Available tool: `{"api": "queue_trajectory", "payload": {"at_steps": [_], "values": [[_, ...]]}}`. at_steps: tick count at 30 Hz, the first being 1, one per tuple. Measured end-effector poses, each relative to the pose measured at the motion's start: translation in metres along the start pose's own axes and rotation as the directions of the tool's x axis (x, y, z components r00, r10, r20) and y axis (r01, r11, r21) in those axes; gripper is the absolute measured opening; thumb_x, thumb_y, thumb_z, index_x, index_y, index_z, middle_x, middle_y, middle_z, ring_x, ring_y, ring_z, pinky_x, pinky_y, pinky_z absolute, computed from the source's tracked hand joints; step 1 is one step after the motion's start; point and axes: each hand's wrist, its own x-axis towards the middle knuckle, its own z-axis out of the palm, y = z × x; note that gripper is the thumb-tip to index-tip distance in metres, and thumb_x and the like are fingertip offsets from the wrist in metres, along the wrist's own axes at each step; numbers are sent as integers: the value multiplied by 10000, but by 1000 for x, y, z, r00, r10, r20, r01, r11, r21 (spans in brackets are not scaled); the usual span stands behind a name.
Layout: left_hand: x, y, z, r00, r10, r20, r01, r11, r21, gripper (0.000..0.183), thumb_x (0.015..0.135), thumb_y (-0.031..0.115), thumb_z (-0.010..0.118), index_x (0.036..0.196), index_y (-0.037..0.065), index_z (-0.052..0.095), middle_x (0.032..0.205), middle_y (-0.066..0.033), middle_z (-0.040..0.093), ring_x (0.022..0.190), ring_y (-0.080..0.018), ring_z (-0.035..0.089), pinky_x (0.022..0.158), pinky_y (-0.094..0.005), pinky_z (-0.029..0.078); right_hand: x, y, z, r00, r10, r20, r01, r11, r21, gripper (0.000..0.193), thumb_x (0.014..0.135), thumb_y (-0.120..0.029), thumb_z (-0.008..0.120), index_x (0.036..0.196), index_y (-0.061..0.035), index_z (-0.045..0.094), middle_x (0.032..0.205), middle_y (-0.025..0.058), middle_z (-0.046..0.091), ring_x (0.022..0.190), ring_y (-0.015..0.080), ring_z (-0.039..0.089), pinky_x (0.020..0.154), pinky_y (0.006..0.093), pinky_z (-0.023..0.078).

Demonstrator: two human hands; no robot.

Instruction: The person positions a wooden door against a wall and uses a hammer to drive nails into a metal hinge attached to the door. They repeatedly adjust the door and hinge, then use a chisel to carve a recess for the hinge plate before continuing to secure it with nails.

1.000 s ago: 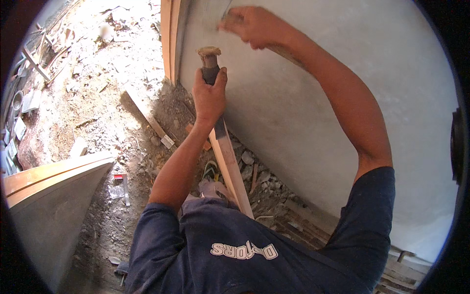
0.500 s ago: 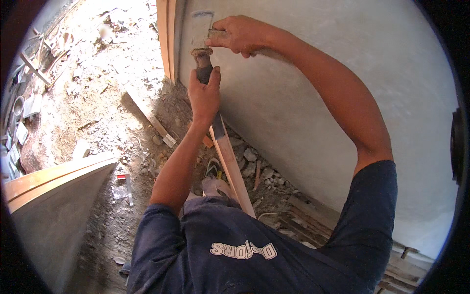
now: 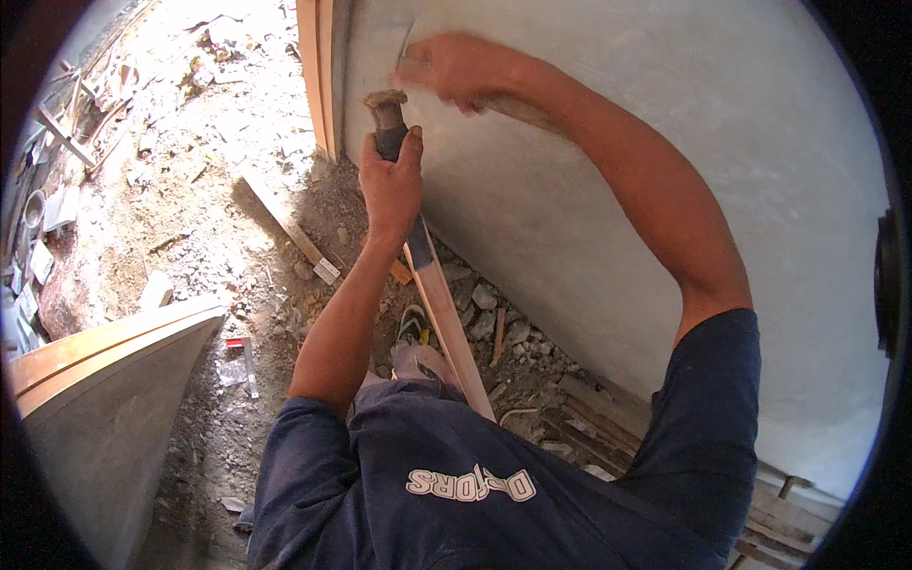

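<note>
My left hand (image 3: 390, 180) is wrapped around an upright tool with a dark grip and a flattened, rough tan end (image 3: 386, 99) on top. The tool's lower part is hidden by my hand. My right hand (image 3: 454, 68), smeared by motion, is curled in front of the grey wall (image 3: 608, 190), just above and right of the tool's end. A small grey-brown piece shows faintly at its fingers, too blurred to name. A thin dark line is on the wall beside that hand.
A wooden door frame (image 3: 321, 85) edges the wall on the left. Below my hands leans a wooden plank (image 3: 446, 323). Rubble (image 3: 484, 297) lies along the wall's foot. On the ground are a wooden strip (image 3: 285, 223) and a red-and-white bracket (image 3: 249, 361). A wood-edged grey panel (image 3: 114, 408) stands lower left.
My right hand has become blurred and shifted slightly left at the wall. The tool in my left hand has moved slightly left in the view. The blue outline on the wall has mostly left view.
</note>
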Motion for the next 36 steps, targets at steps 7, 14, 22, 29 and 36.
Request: {"api": "queue_trajectory", "payload": {"at_steps": [7, 14, 22, 29, 36], "values": [[-5, 9, 1, 997, -74, 35, 75, 997, -32, 314, 979, 328, 696, 962, 55, 542, 710, 4, 535, 595, -84, 506, 525, -300, 416, 9, 14, -1, 994, -48, -99, 56, 996, 72, 523, 960, -542, 648, 1102, -39, 660, 587, 53, 521, 453, 171, 574, 412, 348, 473], [-4, 10, 1, 991, -113, 71, 120, 988, -98, 306, 981, 314, 690, 954, 67, 512, 696, 8, 523, 556, -88, 496, 496, -291, 414, 5, 15, 3, 984, 5, -178, 43, 963, 265, 491, 983, -516, 628, 1096, -40, 660, 613, 76, 554, 477, 177, 601, 416, 348, 471], [-12, 22, 0, 995, -94, -18, 94, 995, -28, 296, 985, 300, 683, 954, 66, 504, 697, 1, 516, 555, -94, 495, 495, -297, 418, 5, 19, -6, 986, -35, -163, 62, 985, 163, 527, 964, -540, 631, 1084, -29, 672, 603, 94, 596, 473, 199, 630, 459, 351, 529], [-17, 16, -16, 979, -161, -124, 132, 969, -210, 284, 996, 292, 670, 996, 64, 502, 695, -11, 519, 494, -92, 475, 424, -282, 389, -30, 36, -2, 979, -21, -201, 27, 999, 25, 483, 976, -516, 643, 1072, -43, 650, 634, 61, 585, 483, 151, 605, 456, 322, 501], [-41, 26, -23, 977, -73, -200, 43, 987, -152, 272, 1018, 273, 645, 1053, 74, 464, 694, -17, 536, 463, -90, 478, 392, -252, 380, -52, 46, 10, 979, 104, -177, -74, 983, 166, 493, 976, -507, 650, 1109, -32, 654, 634, 51, 567, 504, 138, 595, 479, 319, 500]]}}
